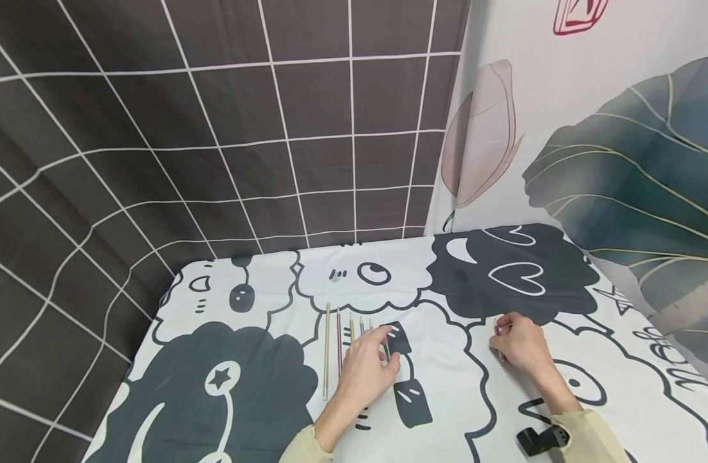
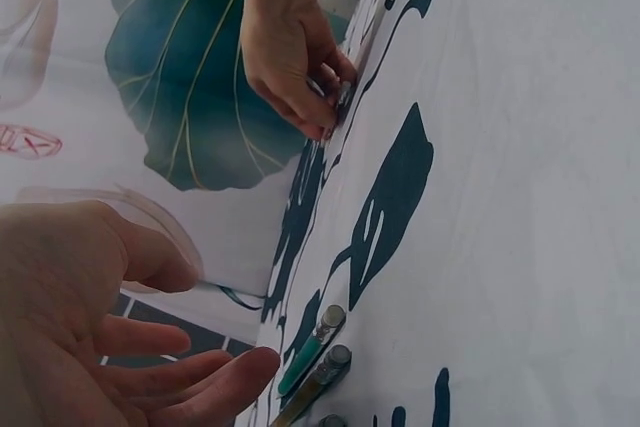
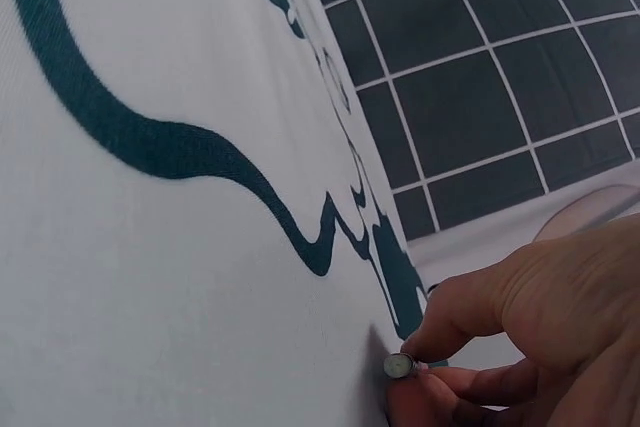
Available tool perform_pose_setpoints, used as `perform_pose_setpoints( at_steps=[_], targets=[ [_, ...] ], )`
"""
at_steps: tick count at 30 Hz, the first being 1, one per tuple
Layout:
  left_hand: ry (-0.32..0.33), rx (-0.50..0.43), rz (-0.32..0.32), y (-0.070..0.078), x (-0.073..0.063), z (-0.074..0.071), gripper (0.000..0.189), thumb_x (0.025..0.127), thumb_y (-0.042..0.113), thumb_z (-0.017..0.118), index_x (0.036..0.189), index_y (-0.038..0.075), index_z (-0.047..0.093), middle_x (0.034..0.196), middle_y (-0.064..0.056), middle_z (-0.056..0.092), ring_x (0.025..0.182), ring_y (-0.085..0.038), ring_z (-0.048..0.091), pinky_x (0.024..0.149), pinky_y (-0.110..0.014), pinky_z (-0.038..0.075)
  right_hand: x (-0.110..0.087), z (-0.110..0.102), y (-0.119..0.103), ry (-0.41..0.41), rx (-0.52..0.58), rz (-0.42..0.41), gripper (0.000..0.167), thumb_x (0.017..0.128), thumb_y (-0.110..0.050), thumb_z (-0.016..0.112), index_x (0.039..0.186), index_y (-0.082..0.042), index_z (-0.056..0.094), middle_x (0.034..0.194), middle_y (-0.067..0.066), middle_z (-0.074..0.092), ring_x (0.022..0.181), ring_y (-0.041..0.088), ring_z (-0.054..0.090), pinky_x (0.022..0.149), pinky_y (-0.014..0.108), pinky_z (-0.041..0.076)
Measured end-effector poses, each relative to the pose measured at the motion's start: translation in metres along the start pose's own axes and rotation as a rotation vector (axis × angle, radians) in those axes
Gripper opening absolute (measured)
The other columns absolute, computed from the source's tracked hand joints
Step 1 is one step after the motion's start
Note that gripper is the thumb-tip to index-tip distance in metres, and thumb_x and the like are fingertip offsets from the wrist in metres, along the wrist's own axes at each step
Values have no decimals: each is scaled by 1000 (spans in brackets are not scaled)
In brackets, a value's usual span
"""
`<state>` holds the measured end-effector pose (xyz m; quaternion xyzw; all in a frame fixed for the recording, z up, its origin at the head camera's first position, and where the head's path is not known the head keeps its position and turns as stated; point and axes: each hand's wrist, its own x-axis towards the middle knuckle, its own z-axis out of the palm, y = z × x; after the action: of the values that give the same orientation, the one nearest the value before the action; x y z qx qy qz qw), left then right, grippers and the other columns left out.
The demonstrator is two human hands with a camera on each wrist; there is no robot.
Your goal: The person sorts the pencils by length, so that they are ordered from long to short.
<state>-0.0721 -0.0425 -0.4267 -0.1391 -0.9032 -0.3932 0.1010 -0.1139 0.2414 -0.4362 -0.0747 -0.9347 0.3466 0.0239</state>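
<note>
Several slim pencils lie side by side on the patterned cloth in the head view, among them a gold one [image 1: 326, 354] and a red one [image 1: 339, 337]. Over the right part of this row is my left hand [image 1: 365, 366], fingers spread loosely, hiding parts of the pencils. Silver ends show on a green pencil [image 2: 312, 349] and a brownish pencil [image 2: 318, 382] beside its fingertips. Farther right, my right hand [image 1: 523, 344] pinches a thin pencil between thumb and fingers, low over the cloth. The held pencil's round silver end [image 3: 400, 365] faces the right wrist camera; its length is mostly hidden.
A white cloth [image 1: 446, 399] with black cartoon outlines covers the table. Behind it hangs a dark curtain with a white grid [image 1: 319, 167], and at the right a pale curtain with a large leaf print [image 1: 637, 173]. A black strap device [image 1: 541, 440] sits at the right wrist.
</note>
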Motion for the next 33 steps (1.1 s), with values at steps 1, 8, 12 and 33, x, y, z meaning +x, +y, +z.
perform_pose_setpoints(
  at_steps=[1,8,12,33],
  targets=[
    [3,0,0,0,0,0,42,79,6,73,120,-4,67,96,-12,66,70,-14,62,62,-26,46,0,0,0,-1,4,-2,30,73,7,65,100,16,55,72,12,57,55,20,55,53,33,42],
    [8,4,-6,-1,0,-2,41,79,7,73,118,-4,67,95,-10,66,70,-13,62,64,-28,47,-1,-1,-2,-18,21,-20,30,73,5,65,100,14,57,75,11,56,61,21,54,54,32,42],
    [9,3,-14,-1,0,-2,40,79,8,73,117,-4,67,94,-10,66,69,-12,60,63,-29,46,-2,-1,-5,-33,41,-34,31,74,5,66,103,14,58,78,11,57,63,21,55,52,30,42],
    [-3,-13,-12,-3,1,-2,39,80,7,72,116,-5,67,91,-9,65,67,-8,58,61,-26,46,-9,6,-19,-94,166,-35,35,75,8,61,110,11,55,80,10,55,56,17,58,47,30,51]
  ],
)
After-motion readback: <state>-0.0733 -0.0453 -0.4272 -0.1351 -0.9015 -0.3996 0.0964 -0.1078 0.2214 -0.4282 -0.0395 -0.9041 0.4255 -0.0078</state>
